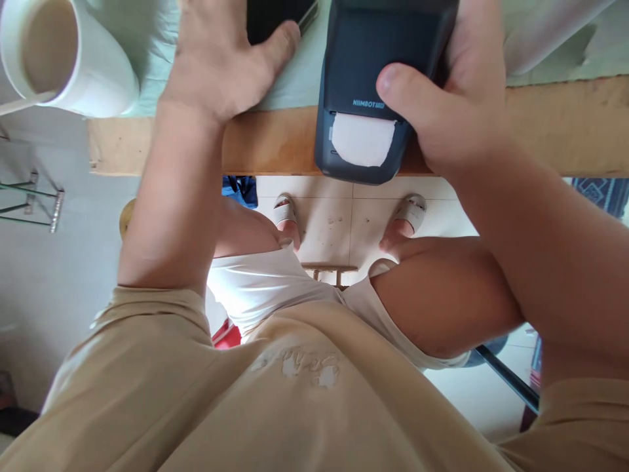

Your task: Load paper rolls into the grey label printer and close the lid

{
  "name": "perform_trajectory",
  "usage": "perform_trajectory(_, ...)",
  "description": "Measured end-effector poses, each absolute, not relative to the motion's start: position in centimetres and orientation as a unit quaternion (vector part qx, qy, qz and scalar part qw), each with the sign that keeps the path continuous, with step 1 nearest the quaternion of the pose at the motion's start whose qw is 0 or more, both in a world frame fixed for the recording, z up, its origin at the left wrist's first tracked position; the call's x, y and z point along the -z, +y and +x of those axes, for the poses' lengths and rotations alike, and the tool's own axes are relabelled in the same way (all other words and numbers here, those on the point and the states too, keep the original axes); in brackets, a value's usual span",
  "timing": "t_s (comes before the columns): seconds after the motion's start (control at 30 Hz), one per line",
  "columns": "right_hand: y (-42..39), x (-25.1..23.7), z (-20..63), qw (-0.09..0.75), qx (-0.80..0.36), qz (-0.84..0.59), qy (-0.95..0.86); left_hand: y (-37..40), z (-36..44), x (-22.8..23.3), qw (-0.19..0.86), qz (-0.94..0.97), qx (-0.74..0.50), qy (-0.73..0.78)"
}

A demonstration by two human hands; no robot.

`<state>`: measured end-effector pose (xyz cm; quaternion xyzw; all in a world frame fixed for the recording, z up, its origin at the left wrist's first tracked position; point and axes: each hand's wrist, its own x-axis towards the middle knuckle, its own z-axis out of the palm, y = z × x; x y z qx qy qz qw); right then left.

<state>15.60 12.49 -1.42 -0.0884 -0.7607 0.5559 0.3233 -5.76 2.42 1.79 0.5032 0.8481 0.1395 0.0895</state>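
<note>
Over the table's (565, 131) near edge, our right hand (462, 111) grips the label printer (378, 72).
Rigid, smooth, probably light; we clamp its sides, while our left hand (221, 59) lies open, flat.

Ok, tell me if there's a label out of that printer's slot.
Out: a white label protrudes from the dark printer, gripped by the right hand.

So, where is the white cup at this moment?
In the head view the white cup is at the top-left corner, on the pale green table cover, left of the left hand, apart from it.
</note>
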Motion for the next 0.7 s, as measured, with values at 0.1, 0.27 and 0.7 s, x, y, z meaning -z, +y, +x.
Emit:
perform_trajectory(0.1, 12.6, 1.3, 15.7, 0.318, -0.532, -0.107, -0.777, 2.9, -6.8, -1.7, 0.156, 0.539, -0.143, 0.815)
perform_trajectory(0.27, 12.8, 1.3, 15.6, 0.332, -0.519, -0.091, -0.782, 2.4, -7.2, -1.2, 0.127, 0.565, -0.165, 0.798)
perform_trajectory(0.7, 12.2, 1.1, 15.6, 0.315, -0.520, -0.138, -0.782, -1.1, -5.3, -2.4, 0.143, 0.523, -0.151, 0.827)
